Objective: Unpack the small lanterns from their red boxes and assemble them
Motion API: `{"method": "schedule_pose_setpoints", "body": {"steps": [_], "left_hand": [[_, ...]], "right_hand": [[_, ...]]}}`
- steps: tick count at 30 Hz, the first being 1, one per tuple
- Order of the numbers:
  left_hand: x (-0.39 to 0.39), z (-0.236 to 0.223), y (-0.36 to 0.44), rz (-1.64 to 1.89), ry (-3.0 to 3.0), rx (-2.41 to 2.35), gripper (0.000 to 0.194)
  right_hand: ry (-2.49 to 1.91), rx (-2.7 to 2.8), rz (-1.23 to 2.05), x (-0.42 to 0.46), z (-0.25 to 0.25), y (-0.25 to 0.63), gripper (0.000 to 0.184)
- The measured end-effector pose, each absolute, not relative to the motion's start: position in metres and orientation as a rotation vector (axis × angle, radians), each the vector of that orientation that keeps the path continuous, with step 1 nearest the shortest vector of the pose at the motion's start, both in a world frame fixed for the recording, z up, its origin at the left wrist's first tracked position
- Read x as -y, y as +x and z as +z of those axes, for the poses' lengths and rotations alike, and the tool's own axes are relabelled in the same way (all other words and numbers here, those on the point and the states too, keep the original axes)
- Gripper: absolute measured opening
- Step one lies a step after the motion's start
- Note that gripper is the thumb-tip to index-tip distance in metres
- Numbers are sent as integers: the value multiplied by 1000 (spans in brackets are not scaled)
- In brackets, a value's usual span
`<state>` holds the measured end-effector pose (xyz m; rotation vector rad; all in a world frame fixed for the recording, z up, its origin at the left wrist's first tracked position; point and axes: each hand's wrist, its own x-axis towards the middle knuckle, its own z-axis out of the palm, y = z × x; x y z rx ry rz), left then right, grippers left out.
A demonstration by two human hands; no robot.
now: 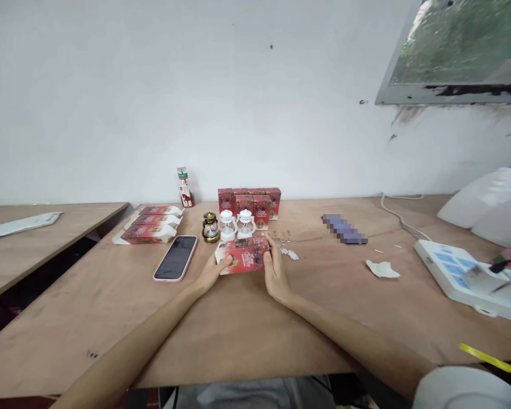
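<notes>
At the middle of the table (221, 341), a red printed carton (247, 257) is held between two hands: the left hand (213, 271) pinches its left end, thumb on the upper face, and the right hand (276, 277) grips its right end. The carton's contents cannot be seen. Just beyond stand two white lanterns (227, 226) and one dark lantern (210, 228); behind these, upright red boxes (262, 211) form a cluster. At left, cartons with white flaps (149, 232) lie in a row near a phone (176, 258). A broad stretch of wood runs from the held carton to the near edge, another rightward toward a white power strip (445, 272).
</notes>
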<state>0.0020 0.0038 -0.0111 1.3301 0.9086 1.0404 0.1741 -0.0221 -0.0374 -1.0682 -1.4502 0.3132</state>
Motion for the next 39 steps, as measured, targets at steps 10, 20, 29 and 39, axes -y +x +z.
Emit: {"method": "schedule_pose_setpoints", "body": {"steps": [10,20,29,39], "left_hand": [[-2,-5,0,1024,1326,-891,80],[-3,-4,-2,1045,1290,-864,86],[-9,-13,-9,1080,1188,-815,73],[-11,-12,-11,1093,1211,-839,66]], "right_hand": [[-1056,1398,444,15,-38,179,47],[-1004,1332,491,14,-33,178,50],[-958,1440,511,18,-35,191,45],[-1017,1491,509,18,-36,188,48]]}}
